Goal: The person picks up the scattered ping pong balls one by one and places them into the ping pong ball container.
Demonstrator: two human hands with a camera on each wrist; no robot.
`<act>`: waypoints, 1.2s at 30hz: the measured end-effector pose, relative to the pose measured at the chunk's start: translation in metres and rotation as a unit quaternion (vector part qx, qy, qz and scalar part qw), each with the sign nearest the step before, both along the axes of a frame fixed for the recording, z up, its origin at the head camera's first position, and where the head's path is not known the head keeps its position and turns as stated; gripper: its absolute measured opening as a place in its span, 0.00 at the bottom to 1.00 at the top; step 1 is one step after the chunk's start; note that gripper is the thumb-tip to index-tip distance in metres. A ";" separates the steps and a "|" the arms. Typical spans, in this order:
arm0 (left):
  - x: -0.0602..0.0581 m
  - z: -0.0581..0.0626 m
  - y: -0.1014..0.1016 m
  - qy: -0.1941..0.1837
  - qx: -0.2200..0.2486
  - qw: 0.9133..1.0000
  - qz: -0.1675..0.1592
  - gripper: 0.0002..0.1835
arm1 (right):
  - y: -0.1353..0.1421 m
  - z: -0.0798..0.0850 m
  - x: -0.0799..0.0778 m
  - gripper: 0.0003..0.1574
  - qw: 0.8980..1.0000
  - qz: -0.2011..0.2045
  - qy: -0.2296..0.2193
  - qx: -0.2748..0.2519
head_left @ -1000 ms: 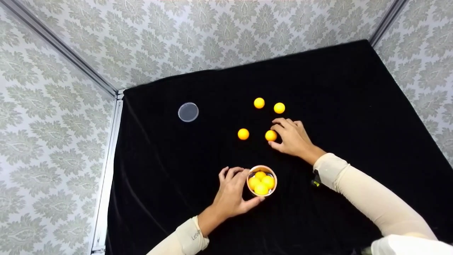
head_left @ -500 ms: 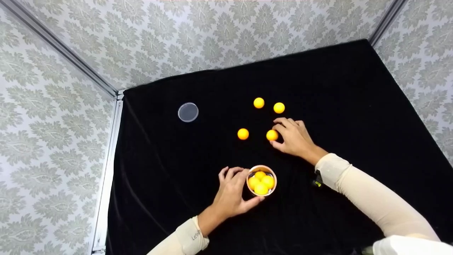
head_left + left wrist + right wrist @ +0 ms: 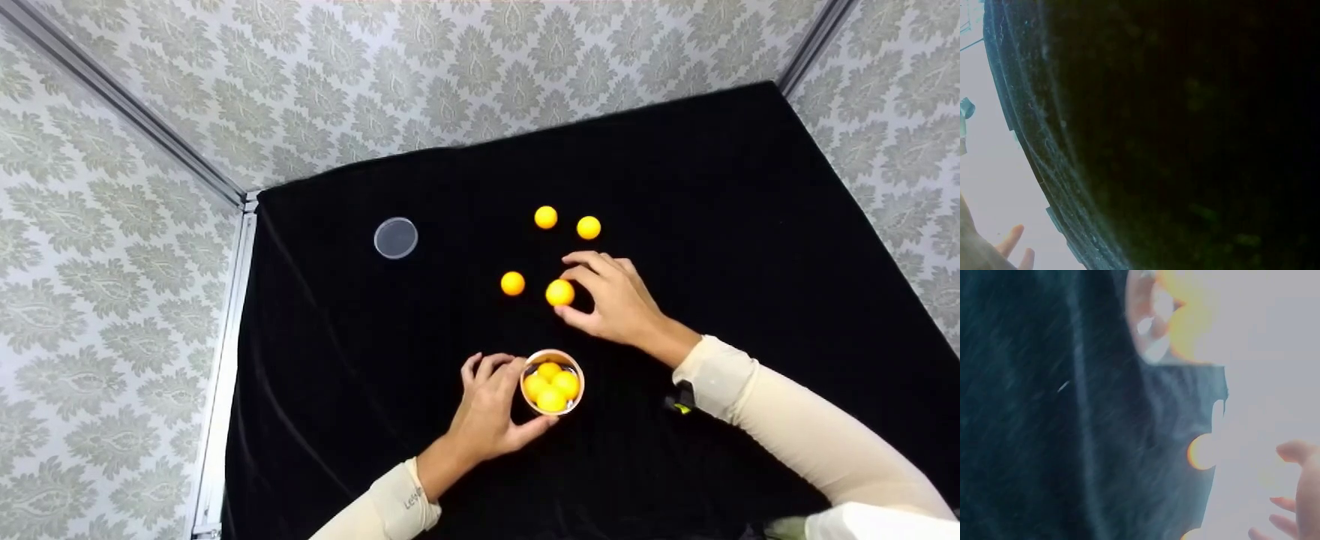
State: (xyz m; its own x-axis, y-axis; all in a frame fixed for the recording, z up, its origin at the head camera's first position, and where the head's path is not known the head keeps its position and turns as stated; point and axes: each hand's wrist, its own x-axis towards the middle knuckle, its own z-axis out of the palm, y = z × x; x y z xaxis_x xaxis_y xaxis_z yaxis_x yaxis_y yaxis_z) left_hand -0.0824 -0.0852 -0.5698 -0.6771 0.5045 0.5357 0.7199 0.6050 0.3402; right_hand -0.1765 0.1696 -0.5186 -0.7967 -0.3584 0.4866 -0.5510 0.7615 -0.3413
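My left hand (image 3: 484, 416) is curled around the left side of a round cup (image 3: 582, 381), thumb at its near edge and fingers at its far-left rim. Inside the cup sit several yellow-orange ping-pong balls (image 3: 552, 398). Between thumb and fingertips, my right hand (image 3: 619, 304) pinches another ping-pong ball (image 3: 559, 292), beyond the cup. A loose ball (image 3: 513, 283) lies just left of it, and two more, one left (image 3: 546, 217) and one right (image 3: 589, 228), lie farther back. The right wrist view is overexposed around the hand (image 3: 1309, 492); the cup's side (image 3: 1154, 349) shows near its top.
A clear round disc (image 3: 396, 238) lies flat at the back left of the black cloth (image 3: 360, 315). Patterned wall panels (image 3: 480, 67) and a metal frame post (image 3: 225, 360) border the table. The left wrist view is mostly dark cloth.
My right hand has shifted slightly left and toward the cup with the ping-pong ball, which looks larger than before. My left hand stays on the cup.
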 end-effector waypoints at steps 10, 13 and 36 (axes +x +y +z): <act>0.002 0.000 0.000 -0.005 -0.004 1.000 0.004 0.44 | -0.016 0.034 0.032 0.27 0.996 0.071 0.047 -0.013; 0.002 0.000 0.000 -0.007 -0.004 1.000 0.003 0.44 | -0.019 0.041 0.041 0.27 0.993 0.095 0.058 -0.025; 0.002 0.002 0.001 -0.005 -0.011 1.000 0.007 0.40 | -0.024 0.039 0.067 0.24 0.979 0.189 0.070 -0.008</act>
